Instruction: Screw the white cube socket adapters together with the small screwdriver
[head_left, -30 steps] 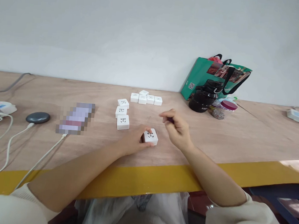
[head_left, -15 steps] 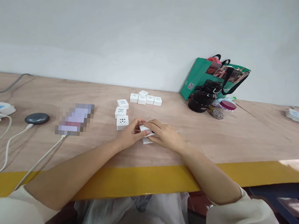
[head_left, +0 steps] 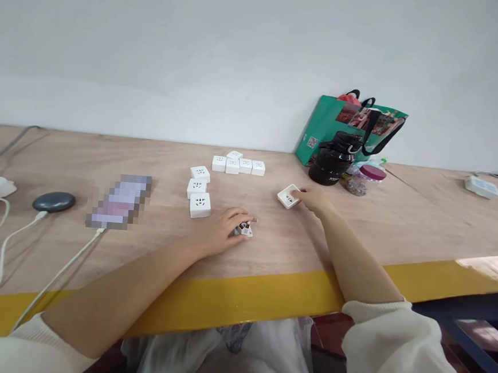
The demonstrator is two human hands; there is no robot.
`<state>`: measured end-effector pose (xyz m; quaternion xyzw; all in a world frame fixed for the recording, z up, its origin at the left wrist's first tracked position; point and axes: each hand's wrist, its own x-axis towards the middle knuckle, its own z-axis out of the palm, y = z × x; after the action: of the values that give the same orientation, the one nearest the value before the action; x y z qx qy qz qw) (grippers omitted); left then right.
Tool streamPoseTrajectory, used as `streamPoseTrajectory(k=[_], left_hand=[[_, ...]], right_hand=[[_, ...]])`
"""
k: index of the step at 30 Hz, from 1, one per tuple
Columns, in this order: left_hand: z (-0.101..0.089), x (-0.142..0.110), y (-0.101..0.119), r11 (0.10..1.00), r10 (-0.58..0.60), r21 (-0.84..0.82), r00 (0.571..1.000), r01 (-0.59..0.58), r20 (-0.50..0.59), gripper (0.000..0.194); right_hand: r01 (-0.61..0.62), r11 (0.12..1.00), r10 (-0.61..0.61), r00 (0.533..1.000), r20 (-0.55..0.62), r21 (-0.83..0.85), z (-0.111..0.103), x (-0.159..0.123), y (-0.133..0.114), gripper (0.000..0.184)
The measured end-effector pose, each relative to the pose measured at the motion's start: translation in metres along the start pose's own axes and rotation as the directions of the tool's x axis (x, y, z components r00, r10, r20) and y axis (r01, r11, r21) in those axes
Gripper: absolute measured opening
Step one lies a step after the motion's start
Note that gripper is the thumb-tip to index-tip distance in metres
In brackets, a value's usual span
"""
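Near the middle of the table, my left hand (head_left: 223,230) is closed around a white socket base (head_left: 244,230) with dark and metal parts on its inner side. Its fingers hide much of that piece. To the right, my right hand (head_left: 314,201) pinches a white square socket cover (head_left: 288,196) by its near right edge. The hollow side of the cover seems to face up, with slots visible in it. Left of my left hand stand several finished-looking white socket boxes, the nearest box (head_left: 200,205) close to my knuckles.
Farther back is a row of white socket boxes (head_left: 232,166). A black jug (head_left: 332,161), a green bag (head_left: 323,120) and a jar with a red lid (head_left: 372,172) stand back right. A phone (head_left: 120,202), a grey disc (head_left: 53,201) and white cables lie left.
The cover has come apart from the base. My right hand has carried it to the right and farther back, while my left hand stays near the same place with the base.
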<state>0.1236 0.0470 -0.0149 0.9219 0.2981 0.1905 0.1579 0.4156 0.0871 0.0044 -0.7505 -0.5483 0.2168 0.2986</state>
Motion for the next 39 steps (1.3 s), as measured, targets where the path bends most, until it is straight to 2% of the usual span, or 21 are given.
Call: streamPoseTrajectory(k=[3,7,12,15,20,23,26,29,32,35,39], left_hand=[[0.001,0.006,-0.006,0.997,-0.016,0.072,0.999,0.019,-0.036,0.034],[0.002,0.016,-0.017,0.982,-0.079,0.164,0.993,0.092,-0.085,0.035],[0.004,0.030,-0.032,0.962,-0.130,0.227,0.986,0.151,-0.106,0.037],[0.007,0.039,-0.040,0.956,-0.151,0.236,0.981,0.177,-0.125,0.037],[0.009,0.046,-0.044,0.941,-0.194,0.250,0.969,0.228,-0.153,0.038],[0.008,0.044,-0.042,0.935,-0.208,0.260,0.967,0.242,-0.150,0.039],[0.006,0.043,-0.041,0.929,-0.219,0.270,0.965,0.252,-0.146,0.039],[0.005,0.043,-0.040,0.925,-0.223,0.283,0.965,0.254,-0.139,0.038],[0.003,0.044,-0.037,0.920,-0.216,0.302,0.967,0.249,-0.139,0.038],[0.002,0.043,-0.032,0.913,-0.191,0.336,0.970,0.231,-0.149,0.038],[-0.003,0.039,-0.024,0.857,-0.113,0.482,0.979,0.181,-0.167,0.039]], right_hand=[[-0.064,0.995,0.063,0.998,0.017,0.073,-0.006,0.007,0.014,0.035],[-0.014,0.990,0.023,0.998,-0.063,0.142,-0.005,0.011,0.017,0.041],[0.226,0.969,-0.213,0.969,-0.127,0.098,0.004,0.006,0.004,0.033],[0.360,0.933,-0.356,0.929,-0.104,0.021,0.011,-0.004,-0.006,0.030],[0.473,0.864,-0.481,0.877,-0.006,-0.173,0.017,-0.020,-0.016,0.033],[0.412,0.895,-0.423,0.906,-0.033,-0.171,0.016,-0.018,-0.015,0.032],[0.270,0.956,-0.284,0.950,-0.127,-0.116,0.013,-0.006,-0.007,0.026],[0.115,0.989,-0.129,0.978,-0.166,-0.089,0.009,0.008,0.005,0.025],[0.002,0.997,-0.012,0.992,-0.128,-0.071,0.004,0.012,0.012,0.023],[-0.071,0.995,0.066,0.995,-0.070,-0.066,-0.004,0.007,0.009,0.030],[-0.124,0.991,0.126,0.991,0.040,-0.047,-0.013,-0.003,0.000,0.040]])
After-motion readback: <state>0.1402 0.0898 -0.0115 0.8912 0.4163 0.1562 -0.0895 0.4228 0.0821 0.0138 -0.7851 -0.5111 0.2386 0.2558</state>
